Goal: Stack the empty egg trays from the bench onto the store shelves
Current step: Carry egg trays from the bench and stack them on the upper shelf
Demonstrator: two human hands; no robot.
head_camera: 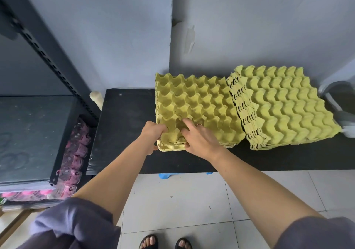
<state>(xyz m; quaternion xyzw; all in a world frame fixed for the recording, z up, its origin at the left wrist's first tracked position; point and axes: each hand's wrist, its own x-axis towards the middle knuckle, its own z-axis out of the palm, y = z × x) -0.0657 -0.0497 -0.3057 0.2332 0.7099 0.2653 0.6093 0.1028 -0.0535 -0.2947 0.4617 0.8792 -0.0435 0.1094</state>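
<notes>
The floor (pixel 182 200) in the lower frame was open tile, giving standing and turning room in front of the surface (pixel 124 124).

Both hands met at the near left corner of the left stack (pixel 201 102), at centre frame. The left hand (pixel 153 131) curled its fingers over the corner, thumb under the edge. The right hand (pixel 199 140) lay just beside it, fingers set down into the cups and thumb against the near edge, pinching. This grip was judged to serve for parting the upper trays from those beneath; how many trays it took could not be told.

The left stack lay cups up, its near edge set back from the surface's front edge. Bare surface lay to its left, toward the shelf (pixel 28 133). The right stack (pixel 288 104), taller and slightly askew, touched it on the right and blocked any slide that way.

The shelf, at left of frame, stood beside the surface's left end; its slanting post (pixel 48 43) bounded the entry. The judged clear route was up, then left.

The wall (pixel 249 27) closed the far side.
</notes>
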